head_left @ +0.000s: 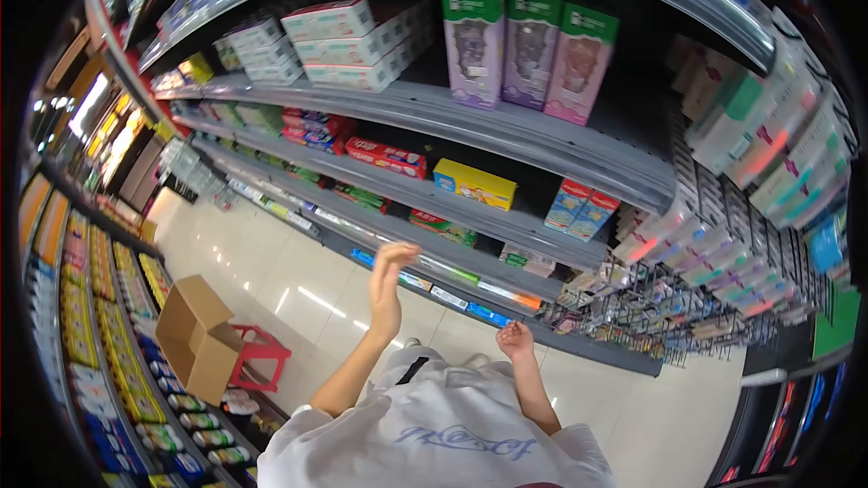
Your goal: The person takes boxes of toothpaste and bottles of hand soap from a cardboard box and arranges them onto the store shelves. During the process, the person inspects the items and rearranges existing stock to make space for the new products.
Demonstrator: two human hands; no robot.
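Observation:
My left hand (389,282) is raised in front of the lower shelves, its fingers stretched out and holding nothing. Lower and to the right, my right hand (514,338) has its fingers curled in, with nothing visible in them. Both hands are apart from the goods. Ahead, a yellow box (474,184) lies on the middle shelf between red boxes (387,156) and two blue-and-red boxes (581,209). Three tall boxes with green tops (527,54) stand on the shelf above, right of stacked white boxes (339,47).
An opened cardboard box (197,339) sits by a red plastic stool (262,357) on the left of the aisle. Packed shelves (113,334) line the left side. Hanging packets on hooks (714,244) project at the right. Pale tiles (312,294) cover the floor.

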